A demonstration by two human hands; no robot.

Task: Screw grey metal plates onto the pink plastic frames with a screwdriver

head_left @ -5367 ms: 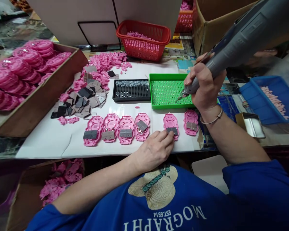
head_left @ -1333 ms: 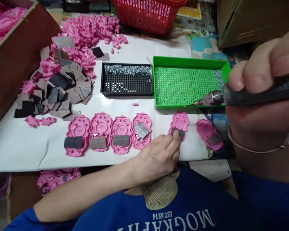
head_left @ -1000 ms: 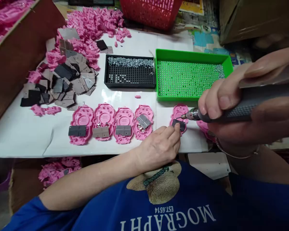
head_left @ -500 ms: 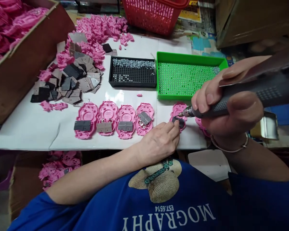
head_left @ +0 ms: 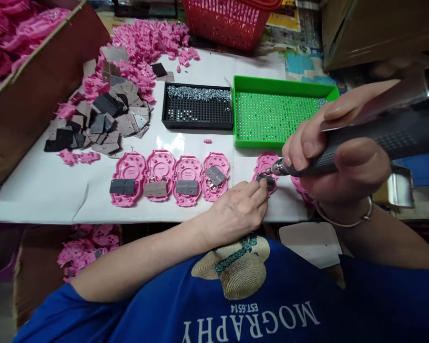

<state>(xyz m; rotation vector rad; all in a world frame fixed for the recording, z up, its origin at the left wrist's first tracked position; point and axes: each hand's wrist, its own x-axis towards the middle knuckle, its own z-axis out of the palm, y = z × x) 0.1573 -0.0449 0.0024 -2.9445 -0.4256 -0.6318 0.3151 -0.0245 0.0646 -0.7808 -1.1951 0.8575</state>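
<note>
My right hand (head_left: 339, 147) is wrapped around a dark grey electric screwdriver (head_left: 357, 147). The driver's bit points left and down at a dark plate (head_left: 266, 181) on a pink plastic shell (head_left: 266, 161). My left hand (head_left: 239, 209) lies with curled fingers at that shell's lower edge, fingertips pressed on the plate and shell. To its left, several pink shells (head_left: 130, 164) stand in a row, each with a grey or beige plate (head_left: 122, 186) across it. In the shell nearest my left hand, the plate (head_left: 215, 175) sits askew over shiny metal parts. Another pink shell (head_left: 300, 188) is partly hidden under my right hand.
A black tray (head_left: 196, 125) of screws and a green tray (head_left: 257, 143) with screws in its holes stand behind the row. Piled plates (head_left: 103, 119) and small pink parts (head_left: 146, 43) lie left, beside a cardboard box (head_left: 75, 43). A red basket (head_left: 229, 24) is at the back.
The screwdriver and my right hand have shifted very slightly, the bit staying at the dark plate. My left hand keeps its place on the shell.
</note>
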